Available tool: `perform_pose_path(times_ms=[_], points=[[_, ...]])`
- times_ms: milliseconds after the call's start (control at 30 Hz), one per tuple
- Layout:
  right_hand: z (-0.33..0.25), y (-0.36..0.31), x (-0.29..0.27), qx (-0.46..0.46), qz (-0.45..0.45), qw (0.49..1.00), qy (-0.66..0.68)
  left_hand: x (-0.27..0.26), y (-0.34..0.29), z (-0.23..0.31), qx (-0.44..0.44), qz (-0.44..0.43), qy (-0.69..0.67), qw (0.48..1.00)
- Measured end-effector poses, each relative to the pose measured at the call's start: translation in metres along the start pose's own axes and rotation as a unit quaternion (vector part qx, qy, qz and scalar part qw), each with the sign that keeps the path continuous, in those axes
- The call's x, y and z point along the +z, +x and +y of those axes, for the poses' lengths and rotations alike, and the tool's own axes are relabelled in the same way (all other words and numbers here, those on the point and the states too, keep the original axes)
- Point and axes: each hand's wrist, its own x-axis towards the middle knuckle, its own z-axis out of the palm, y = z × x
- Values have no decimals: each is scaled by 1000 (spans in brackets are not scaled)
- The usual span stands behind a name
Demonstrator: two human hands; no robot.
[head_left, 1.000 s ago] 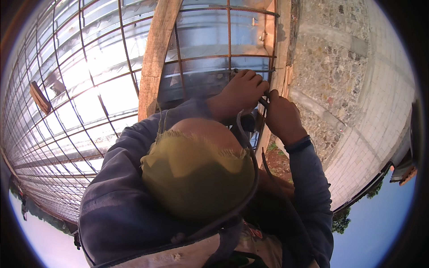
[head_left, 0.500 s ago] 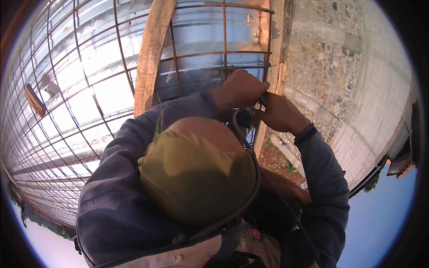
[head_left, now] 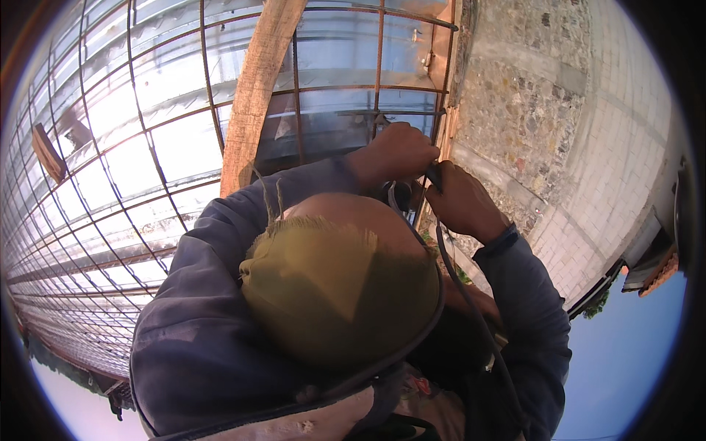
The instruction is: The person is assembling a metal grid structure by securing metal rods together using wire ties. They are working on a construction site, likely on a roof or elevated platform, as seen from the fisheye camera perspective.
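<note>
My left hand [head_left: 401, 153] is closed in a fist close to the rebar mesh [head_left: 376, 73], with a small dark metal tip [head_left: 380, 121] just beyond its knuckles. What its fingers hold is hidden. Beside it, on the right, my right hand [head_left: 467, 200] is wrapped round a dark object [head_left: 434, 175], whose end points toward the left fist. A dark cable [head_left: 478, 316] runs down from below the right hand along my right arm. The hands are close together near the mesh's right edge. Dark blue-grey sleeves cover both arms.
A wooden plank [head_left: 250, 103] crosses the mesh, with corrugated sheets [head_left: 176, 81] behind it. On the right, a timber edge [head_left: 450, 103] borders a stone wall [head_left: 515, 103] and pale blockwork [head_left: 618, 147]. An olive-yellow frayed cloth [head_left: 338, 287] fills the lower middle.
The view has shifted slightly. My right hand sits a little lower, and more of the cable shows beneath it. Both hands stay closed near the same spot.
</note>
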Motion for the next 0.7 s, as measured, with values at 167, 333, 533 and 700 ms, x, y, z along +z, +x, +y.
perform_pose_path(times_ms=[167, 333, 533, 700], points=[[9, 13, -16, -31, 85, 988, -125, -38, 21, 14, -77, -41, -19, 996], [12, 4, -18, 199, -179, 811, 520, 10, -6, 18, 65, 208, 47, 975], [12, -19, 3, -63, 96, 990, -82, -41, 30, 23, -42, -233, 25, 971], [14, -16, 10, -52, 75, 996, -14, -28, 9, 28, 43, 44, 15, 998]])
